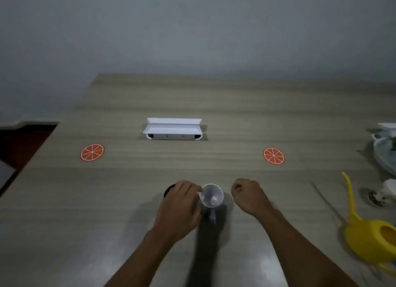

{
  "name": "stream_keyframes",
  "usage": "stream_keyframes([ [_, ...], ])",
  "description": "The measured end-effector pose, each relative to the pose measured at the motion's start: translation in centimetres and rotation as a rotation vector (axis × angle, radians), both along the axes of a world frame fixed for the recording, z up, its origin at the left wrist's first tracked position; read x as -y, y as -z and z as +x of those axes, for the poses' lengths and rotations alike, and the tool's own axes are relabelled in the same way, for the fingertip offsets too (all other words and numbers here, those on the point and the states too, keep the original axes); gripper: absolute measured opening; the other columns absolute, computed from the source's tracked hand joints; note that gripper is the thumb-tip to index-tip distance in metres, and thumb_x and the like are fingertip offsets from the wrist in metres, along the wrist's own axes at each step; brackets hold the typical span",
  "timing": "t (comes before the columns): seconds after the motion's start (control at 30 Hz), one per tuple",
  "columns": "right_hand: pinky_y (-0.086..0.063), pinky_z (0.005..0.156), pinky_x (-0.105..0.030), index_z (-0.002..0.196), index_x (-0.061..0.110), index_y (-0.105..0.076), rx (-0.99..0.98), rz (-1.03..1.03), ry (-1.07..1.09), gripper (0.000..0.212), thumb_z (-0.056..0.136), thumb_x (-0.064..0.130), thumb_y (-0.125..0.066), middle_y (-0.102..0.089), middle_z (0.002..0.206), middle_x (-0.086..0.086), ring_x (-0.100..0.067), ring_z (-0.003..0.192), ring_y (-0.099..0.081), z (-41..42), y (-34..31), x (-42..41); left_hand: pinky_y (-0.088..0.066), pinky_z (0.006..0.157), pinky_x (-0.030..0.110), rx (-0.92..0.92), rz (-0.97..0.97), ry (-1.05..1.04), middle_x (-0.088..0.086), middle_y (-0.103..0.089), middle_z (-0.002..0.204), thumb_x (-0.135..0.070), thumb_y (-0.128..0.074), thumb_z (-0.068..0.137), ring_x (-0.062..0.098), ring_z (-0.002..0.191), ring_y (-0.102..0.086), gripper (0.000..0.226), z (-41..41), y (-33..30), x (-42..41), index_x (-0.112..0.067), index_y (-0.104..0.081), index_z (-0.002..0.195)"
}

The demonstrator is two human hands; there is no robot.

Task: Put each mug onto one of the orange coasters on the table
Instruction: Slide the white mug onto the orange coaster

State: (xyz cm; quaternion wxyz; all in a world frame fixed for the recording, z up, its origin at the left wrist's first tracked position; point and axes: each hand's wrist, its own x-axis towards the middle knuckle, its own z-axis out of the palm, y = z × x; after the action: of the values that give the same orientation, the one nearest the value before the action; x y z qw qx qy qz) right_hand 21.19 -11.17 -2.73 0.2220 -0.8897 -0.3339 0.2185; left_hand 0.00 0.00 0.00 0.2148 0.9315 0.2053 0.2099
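Head view: left hand (182, 209) fingers (192, 189) curled at clear mug (212, 195) rim, mid-table (64, 222) (firm grasp: cannot tell; dark mug (168, 190) half hidden beneath). Right hand (248, 195) loosely curled, holding nothing. Best approach: secure handle, lift upright, centre on left coaster (92, 152); right coaster (273, 156) also bare.

Your table (235, 106) is pale, wood-grained and runs wide from side to side. The left coaster (92, 152) and the right coaster (273, 156) lie flat on it, well apart. Between them and farther back sits a white box (172, 129) with its lid up. Near your edge stands a clear mug (212, 197), and just left of it a dark mug (169, 190), mostly hidden. At the right you have a yellow watering can (368, 241) and, beyond it, dishes (383, 154) cut off by the frame.
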Motion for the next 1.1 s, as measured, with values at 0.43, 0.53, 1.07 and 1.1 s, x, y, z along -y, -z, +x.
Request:
stream_keyframes([
  [0.43, -0.048, 0.056, -0.032, 0.093, 0.015, -0.074, -0.689, 0.252, 0.344, 0.014, 0.096, 0.02, -0.061, -0.075, 0.087, -0.009, -0.018, 0.071, -0.068, -6.1, 5.4, 2.9, -0.033, 0.114, 0.041, -0.644, -0.175, 0.135, 0.012, -0.023, 0.163, -0.032, -0.048, 0.088, 0.031, 0.147, -0.026, 0.074, -3.0, 10.7, 4.9, -0.009, -0.022, 0.153],
  [0.53, -0.047, 0.055, -0.03, 0.099, 0.015, -0.074, -0.814, 0.286, 0.341, 0.016, 0.098, 0.018, -0.058, -0.074, 0.093, -0.009, -0.016, 0.071, -0.068, -7.0, 5.4, 2.7, -0.019, 0.119, 0.046, -0.799, -0.113, 0.143, 0.012, 0.003, 0.168, -0.044, -0.05, 0.086, 0.031, 0.154, -0.004, 0.091, -2.9, 11.7, 4.9, -0.008, -0.006, 0.157],
  [1.07, -0.052, 0.051, -0.022, 0.082, -0.006, -0.066, -0.783, 0.473, 0.409, 0.023, 0.1, 0.004, -0.055, -0.065, 0.073, -0.014, -0.02, 0.059, -0.06, -4.1, 6.1, 4.0, -0.021, 0.12, 0.05, -0.758, -0.028, 0.146, 0.011, -0.024, 0.161, -0.054, -0.052, 0.075, 0.032, 0.147, -0.031, 0.094, -2.6, 13.5, 5.5, -0.004, -0.031, 0.151],
  [1.1, -0.053, 0.052, -0.023, 0.083, -0.01, -0.065, -0.771, 0.493, 0.422, 0.024, 0.099, 0.004, -0.055, -0.064, 0.073, -0.015, -0.021, 0.06, -0.06, -3.4, 6.0, 4.5, -0.007, 0.123, 0.048, -0.73, -0.023, 0.157, 0.009, -0.011, 0.164, -0.049, -0.049, 0.079, 0.032, 0.151, -0.017, 0.092, -2.1, 13.4, 5.6, -0.005, -0.02, 0.155],
])
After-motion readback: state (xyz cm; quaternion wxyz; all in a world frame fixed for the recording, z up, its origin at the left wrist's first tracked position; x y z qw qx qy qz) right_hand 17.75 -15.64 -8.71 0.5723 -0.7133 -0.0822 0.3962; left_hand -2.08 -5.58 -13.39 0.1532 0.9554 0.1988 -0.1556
